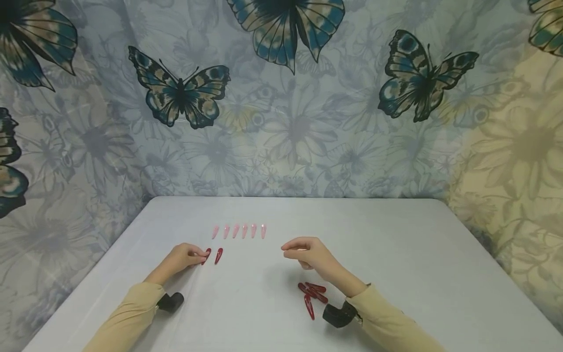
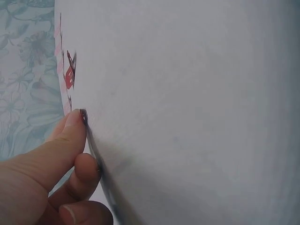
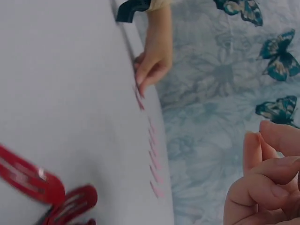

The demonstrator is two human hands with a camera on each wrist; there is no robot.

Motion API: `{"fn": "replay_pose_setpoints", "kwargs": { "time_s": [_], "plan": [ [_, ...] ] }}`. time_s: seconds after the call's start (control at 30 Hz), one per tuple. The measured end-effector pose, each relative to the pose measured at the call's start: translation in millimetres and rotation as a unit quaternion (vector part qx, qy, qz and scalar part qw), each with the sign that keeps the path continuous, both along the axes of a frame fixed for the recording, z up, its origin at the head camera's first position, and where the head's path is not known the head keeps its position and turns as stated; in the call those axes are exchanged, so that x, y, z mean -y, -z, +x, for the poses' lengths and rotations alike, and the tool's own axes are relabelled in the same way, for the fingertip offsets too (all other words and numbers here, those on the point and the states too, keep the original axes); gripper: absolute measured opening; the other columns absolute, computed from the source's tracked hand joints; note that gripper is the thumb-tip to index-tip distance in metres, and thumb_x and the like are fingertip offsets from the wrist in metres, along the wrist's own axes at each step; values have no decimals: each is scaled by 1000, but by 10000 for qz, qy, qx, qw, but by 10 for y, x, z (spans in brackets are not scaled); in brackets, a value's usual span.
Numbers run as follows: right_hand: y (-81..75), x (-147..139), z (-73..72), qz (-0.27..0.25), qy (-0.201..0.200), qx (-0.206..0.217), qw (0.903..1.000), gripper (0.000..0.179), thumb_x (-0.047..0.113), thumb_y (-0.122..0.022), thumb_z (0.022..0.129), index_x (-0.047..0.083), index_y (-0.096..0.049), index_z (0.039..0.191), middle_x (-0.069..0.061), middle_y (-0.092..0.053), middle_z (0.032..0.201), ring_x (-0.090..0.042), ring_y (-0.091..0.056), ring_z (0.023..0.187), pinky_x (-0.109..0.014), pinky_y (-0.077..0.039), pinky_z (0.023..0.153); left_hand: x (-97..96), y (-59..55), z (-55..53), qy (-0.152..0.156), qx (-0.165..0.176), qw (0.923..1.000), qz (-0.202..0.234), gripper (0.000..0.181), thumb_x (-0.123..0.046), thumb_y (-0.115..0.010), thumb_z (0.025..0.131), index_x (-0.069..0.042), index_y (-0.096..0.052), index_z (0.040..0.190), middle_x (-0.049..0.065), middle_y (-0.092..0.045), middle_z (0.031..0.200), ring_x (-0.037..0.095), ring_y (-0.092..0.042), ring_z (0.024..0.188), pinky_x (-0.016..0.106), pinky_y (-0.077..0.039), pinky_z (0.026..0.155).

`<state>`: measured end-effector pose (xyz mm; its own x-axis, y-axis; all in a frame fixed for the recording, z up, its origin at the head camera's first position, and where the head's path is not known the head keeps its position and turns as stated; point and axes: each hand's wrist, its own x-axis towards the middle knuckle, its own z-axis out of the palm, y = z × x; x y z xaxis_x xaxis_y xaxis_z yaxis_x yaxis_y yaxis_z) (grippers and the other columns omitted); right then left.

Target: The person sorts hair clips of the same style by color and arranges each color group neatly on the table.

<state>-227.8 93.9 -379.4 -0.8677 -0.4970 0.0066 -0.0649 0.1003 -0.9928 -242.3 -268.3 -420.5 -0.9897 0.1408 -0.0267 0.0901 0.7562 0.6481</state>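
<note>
Butterfly-printed cloth (image 1: 264,166) stands behind a white table (image 1: 374,230), which bears a row of pink clips (image 1: 244,231). On the person's side of the row's left end, the left hand (image 1: 182,257) pinches a red clip (image 1: 208,253), its long axis running away from the person and leaning right, roughly parallel to the neighbouring clip (image 1: 218,256). Off the row's right end, the right hand (image 1: 315,255) hovers, fingers loosely curled, holding nothing visible. From its fingertips, the pile of red clips (image 1: 309,307) lies toward the person, nearer this hand than the left. Glossy and dark red, these taper like slotted teardrops, jumbled with axes crossing.
</note>
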Motion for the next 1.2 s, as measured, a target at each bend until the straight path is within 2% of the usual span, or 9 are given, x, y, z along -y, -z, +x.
{"fn": "replay_pose_setpoints", "kwargs": {
  "time_s": [0.1, 0.2, 0.43, 0.6, 0.7, 0.83, 1.0, 1.2],
  "plan": [
    [46, -142, 0, 592, -36, -527, 9968, 24, 17, -64, 83, -2, -64, 98, -5, -59, 81, -9, -24, 43, -23, -26, 43, -11, -2, 0, 48, -8, 10000, -51, 15, -11, -68, 79, 0, -70, 89, -3, -51, 54, 10, -45, 49, 26, -36, 49],
    [134, -272, 1, 1116, -33, -908, 9896, 22, 16, -64, 84, -2, -65, 96, -3, -61, 85, -8, -29, 44, -22, -29, 42, -20, 12, 1, 14, 65, 10000, 32, 14, -11, -68, 79, -1, -70, 88, -3, -50, 54, 11, -45, 50, 27, -37, 49],
    [291, -481, 38, 1714, 84, -1202, 9778, 13, 12, -66, 80, 2, -67, 89, 0, -58, 76, -10, -40, 51, -23, -33, 43, 2, 80, 23, -45, 92, 9999, 56, 15, -11, -67, 80, -2, -70, 92, -4, -47, 53, 11, -44, 50, 27, -36, 49],
    [300, -555, 82, 2216, 78, -1415, 9648, 9, 9, -71, 73, 6, -66, 80, 3, -57, 76, -16, -49, 71, -30, -41, 60, 19, 98, 28, -87, 63, 9999, 14, 15, -12, -68, 79, -2, -70, 91, -4, -47, 53, 11, -44, 50, 28, -36, 49],
    [295, -575, 106, 2488, 10, -1403, 9583, 14, 10, -75, 68, 9, -63, 75, 4, -56, 74, -16, -47, 69, -31, -40, 60, 22, 98, 22, -101, 40, 9999, -52, 14, -12, -68, 79, -3, -70, 89, -4, -47, 54, 11, -45, 50, 28, -36, 50],
    [304, -589, 142, 2721, -64, -1443, 9514, 16, 7, -75, 67, 9, -60, 73, 5, -53, 68, -14, -44, 60, -27, -38, 52, 6, 78, 4, -86, 83, 9998, -137, 13, -13, -68, 79, -3, -70, 88, -4, -48, 53, 10, -44, 49, 28, -36, 49],
    [311, -586, 198, 2866, 58, -1663, 9435, 18, 2, -73, 66, 10, -59, 72, 6, -50, 64, -13, -44, 58, -25, -37, 48, -34, 3, -36, 3, -5, 9998, -212, 12, -13, -68, 79, -3, -70, 87, -2, -47, 51, 11, -42, 48, 28, -35, 49],
    [312, -552, 210, 2881, 27, -1629, 9436, 17, 0, -72, 67, 9, -59, 70, 5, -49, 61, -13, -45, 56, -25, -38, 47, -13, -5, -26, -36, 40, 9996, -273, 14, -12, -67, 80, -2, -70, 90, -2, -47, 51, 11, -42, 48, 28, -35, 49]
  ]
}}
